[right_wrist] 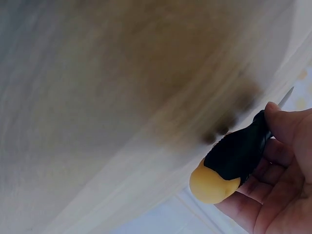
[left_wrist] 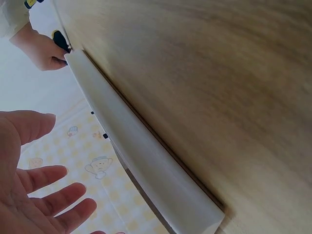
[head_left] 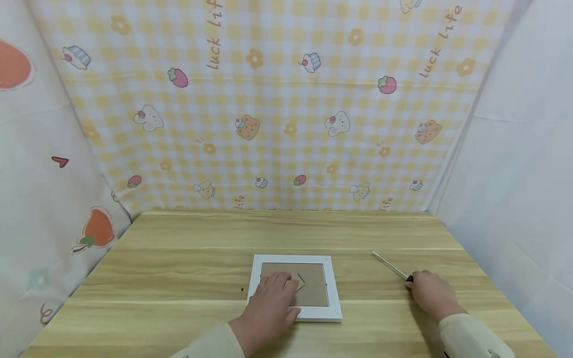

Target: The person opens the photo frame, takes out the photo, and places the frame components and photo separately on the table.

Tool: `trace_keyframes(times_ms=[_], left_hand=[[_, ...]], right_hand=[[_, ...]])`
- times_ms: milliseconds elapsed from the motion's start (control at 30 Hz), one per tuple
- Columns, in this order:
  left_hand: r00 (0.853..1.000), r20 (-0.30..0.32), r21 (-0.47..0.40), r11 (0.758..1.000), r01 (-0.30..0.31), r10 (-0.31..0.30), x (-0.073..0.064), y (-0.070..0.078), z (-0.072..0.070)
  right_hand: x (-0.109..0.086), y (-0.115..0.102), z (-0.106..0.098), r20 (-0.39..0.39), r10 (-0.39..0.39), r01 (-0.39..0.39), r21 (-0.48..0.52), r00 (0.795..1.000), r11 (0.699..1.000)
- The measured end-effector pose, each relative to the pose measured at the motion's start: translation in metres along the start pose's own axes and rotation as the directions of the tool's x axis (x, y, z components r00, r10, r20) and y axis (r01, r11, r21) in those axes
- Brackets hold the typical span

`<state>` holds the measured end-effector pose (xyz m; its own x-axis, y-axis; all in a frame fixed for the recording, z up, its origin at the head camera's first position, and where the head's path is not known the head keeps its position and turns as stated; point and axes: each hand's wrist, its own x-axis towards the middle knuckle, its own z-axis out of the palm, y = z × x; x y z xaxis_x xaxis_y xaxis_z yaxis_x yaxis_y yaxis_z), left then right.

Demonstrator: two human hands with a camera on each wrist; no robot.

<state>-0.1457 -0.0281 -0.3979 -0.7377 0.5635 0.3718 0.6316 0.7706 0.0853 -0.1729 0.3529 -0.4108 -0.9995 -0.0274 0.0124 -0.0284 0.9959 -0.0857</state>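
Hanging over the white frame (head_left: 319,313) at lower centre, my left hand (head_left: 271,304) is holding its fingers loosely extended; at lower right, I am gripping the screwdriver (right_wrist: 234,155) in my right hand's (head_left: 433,294) curled fingers.

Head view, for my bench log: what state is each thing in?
White frame: flat on the table
Brown board: facing up inside the frame
Screwdriver: held in the right grip
Left grip: unclenched over the board; contact unclear
Small black piece: lying apart from the frame
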Motion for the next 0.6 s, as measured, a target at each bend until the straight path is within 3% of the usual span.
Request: trace_keyframes(times_ms=[600], left_hand=[[0.999, 0.042, -0.021, 1.000, 0.019, -0.018, -0.0037, -0.0029, -0.0033]], right_hand=[[0.0031, -0.0025, 0.0005, 0.031, 0.016, -0.015, -0.048, 0.999, 0.999]])
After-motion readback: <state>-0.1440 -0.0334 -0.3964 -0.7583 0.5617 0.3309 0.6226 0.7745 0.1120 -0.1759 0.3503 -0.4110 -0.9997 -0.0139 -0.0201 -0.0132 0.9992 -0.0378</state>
